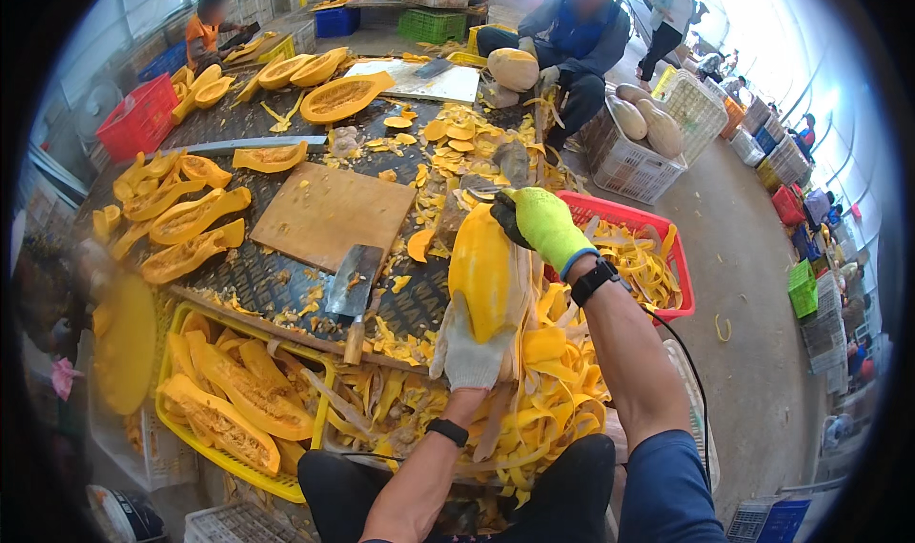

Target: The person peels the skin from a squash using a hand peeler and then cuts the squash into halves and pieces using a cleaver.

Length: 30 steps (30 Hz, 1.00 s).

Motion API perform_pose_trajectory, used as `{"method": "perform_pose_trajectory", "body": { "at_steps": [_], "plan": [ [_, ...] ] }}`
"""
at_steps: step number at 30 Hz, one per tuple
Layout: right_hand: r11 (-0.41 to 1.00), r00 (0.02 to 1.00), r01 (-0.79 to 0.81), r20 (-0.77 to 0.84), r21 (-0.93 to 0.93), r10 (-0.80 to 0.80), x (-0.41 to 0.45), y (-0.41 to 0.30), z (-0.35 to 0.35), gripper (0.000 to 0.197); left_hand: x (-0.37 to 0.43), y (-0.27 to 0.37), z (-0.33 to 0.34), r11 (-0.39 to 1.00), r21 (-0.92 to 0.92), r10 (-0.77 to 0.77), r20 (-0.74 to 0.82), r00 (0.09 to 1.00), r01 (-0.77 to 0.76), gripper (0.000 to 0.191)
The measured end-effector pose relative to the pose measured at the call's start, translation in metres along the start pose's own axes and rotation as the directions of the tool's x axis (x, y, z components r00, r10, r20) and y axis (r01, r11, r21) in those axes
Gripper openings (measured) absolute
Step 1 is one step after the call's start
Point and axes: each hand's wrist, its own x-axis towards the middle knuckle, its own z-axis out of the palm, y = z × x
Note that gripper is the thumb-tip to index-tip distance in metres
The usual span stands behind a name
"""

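Note:
A large, mostly peeled squash (480,271) stands tilted before me, bright orange, with some pale rind on its right side. My left hand (479,350), in a whitish knit glove, grips its near end from below. At the far end is my right hand (543,225), in a yellow-green glove with dark fingers. It is closed around a peeler (482,194), mostly hidden by the glove. Long peel strips (557,371) are heaped beneath the squash and over my lap's far side. A cleaver (354,279) with a wooden handle lies left of the squash, partly on a wooden cutting board (332,214).
Halved squashes (193,218) lie on the table's left side. More halves fill a yellow crate (168,400) at lower left. A red crate (683,286) of peelings stands right. Across the table sits a co-worker (572,36) beside a white crate (632,178) of whole squashes.

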Motion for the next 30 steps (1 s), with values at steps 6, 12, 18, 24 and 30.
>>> {"method": "perform_pose_trajectory", "body": {
  "at_steps": [6,12,18,24,30],
  "plan": [
    [0.998,0.997,-0.068,0.039,0.014,0.068,-0.027,0.008,0.002,0.033,-0.001,0.010,-0.006,0.978,0.201,-0.060,-0.009,0.998,0.061,0.098],
    [0.996,0.998,-0.070,-0.006,-0.062,0.070,-0.050,0.000,0.012,0.029,-0.001,0.007,-0.002,0.953,0.301,-0.015,-0.051,0.999,0.030,0.076],
    [0.981,0.977,-0.164,-0.154,-0.107,0.146,-0.184,-0.043,0.066,0.046,0.002,-0.007,-0.005,0.979,0.188,-0.062,-0.056,0.996,0.072,0.068],
    [0.948,0.938,-0.319,0.145,0.012,0.314,-0.310,-0.084,0.086,0.050,0.007,-0.013,-0.018,0.991,-0.059,-0.120,0.057,0.991,0.124,0.064],
    [0.942,0.957,-0.266,-0.059,0.207,0.283,-0.360,-0.070,0.071,0.042,0.011,0.002,-0.016,0.940,-0.269,-0.180,0.132,0.975,0.210,0.068]
  ]
}}
